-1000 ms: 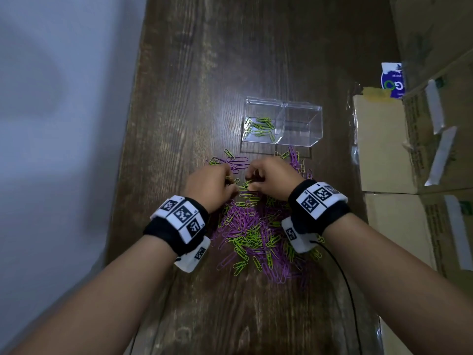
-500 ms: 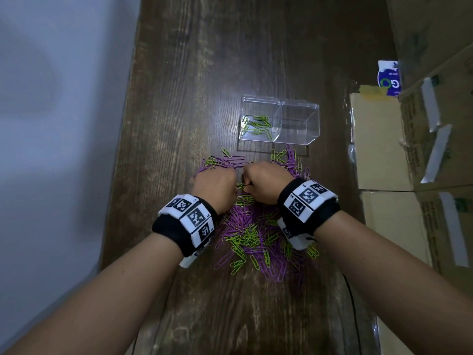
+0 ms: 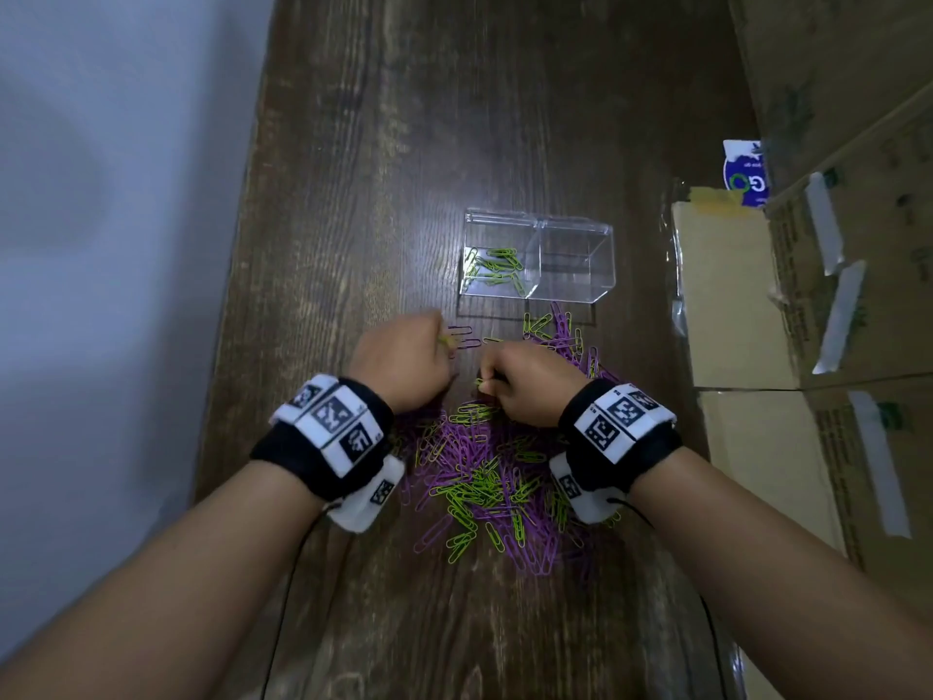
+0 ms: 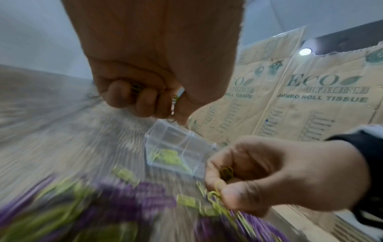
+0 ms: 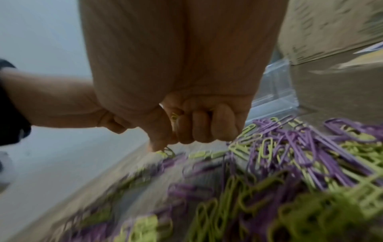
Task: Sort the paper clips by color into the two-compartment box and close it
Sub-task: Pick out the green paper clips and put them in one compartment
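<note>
Both hands hold green clips in curled fingers; left hand has lifted toward the box, right hand still picking.

Dark wood table: clip pile, clear box.

My head camera looks steeply down the table from above; each wrist camera sits low and close behind its own knuckles, facing forward. All three share the clip pile and the clear box, and each wrist view catches the opposite hand
</note>
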Motion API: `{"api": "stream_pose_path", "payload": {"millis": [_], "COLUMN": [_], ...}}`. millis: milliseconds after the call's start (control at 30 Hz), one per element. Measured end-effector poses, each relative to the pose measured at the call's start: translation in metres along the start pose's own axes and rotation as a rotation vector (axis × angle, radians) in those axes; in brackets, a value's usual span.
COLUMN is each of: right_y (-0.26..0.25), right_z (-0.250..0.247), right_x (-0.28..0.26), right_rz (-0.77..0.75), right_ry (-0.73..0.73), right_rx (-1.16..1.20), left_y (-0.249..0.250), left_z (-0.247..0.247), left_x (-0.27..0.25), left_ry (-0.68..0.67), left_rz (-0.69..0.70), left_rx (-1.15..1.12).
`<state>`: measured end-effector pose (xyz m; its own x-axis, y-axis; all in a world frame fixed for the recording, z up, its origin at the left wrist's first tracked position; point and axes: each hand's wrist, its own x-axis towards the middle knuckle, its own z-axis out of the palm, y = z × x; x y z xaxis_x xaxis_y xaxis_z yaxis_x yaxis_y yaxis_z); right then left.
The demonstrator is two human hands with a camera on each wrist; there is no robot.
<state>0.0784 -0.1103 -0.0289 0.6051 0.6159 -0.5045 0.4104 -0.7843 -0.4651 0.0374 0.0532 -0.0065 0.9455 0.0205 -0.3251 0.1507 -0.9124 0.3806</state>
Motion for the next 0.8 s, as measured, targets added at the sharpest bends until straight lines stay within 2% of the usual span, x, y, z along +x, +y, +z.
{"api": "stream_pose_path", "payload": {"millis": [67,167,300,367,433,633,800], "right_y": [0.005,0.011,0.016,0.017,0.013,-0.007,-0.024], "right_z": [-0.006,-0.027,-0.068,-0.086,-0.099,-0.109,-0.102], "right_x": [-0.003,-0.007,0.001,0.009,0.018,0.047,0.063], "right_rz": [0.022,0.057,0.119,0.154,0.192,0.254,0.206], "right_ry": [0.028,0.153,0.366,0.389,0.371,0.332,0.291], "right_rx": [0.142,0.306,0.385,0.323,0.166,-0.069,-0.151], "left_y": [0.007,0.021,0.043,0.053,0.055,0.038,0.021], "left_z": [-0.015,-0.031,-0.036,-0.035,-0.032,-0.036,-0.049], "left_x": [0.017,0.049,0.083,0.092,0.1,0.105,0.085], "left_ry": [0.095,0.185,0.139,0.097,0.061,0.074,0.138], "left_rz": [0.002,0.062,0.136,0.152,0.136,-0.058,-0.057], "left_rx": [-0.077,-0.093,0.094,0.155,0.121,-0.378,-0.487]}}
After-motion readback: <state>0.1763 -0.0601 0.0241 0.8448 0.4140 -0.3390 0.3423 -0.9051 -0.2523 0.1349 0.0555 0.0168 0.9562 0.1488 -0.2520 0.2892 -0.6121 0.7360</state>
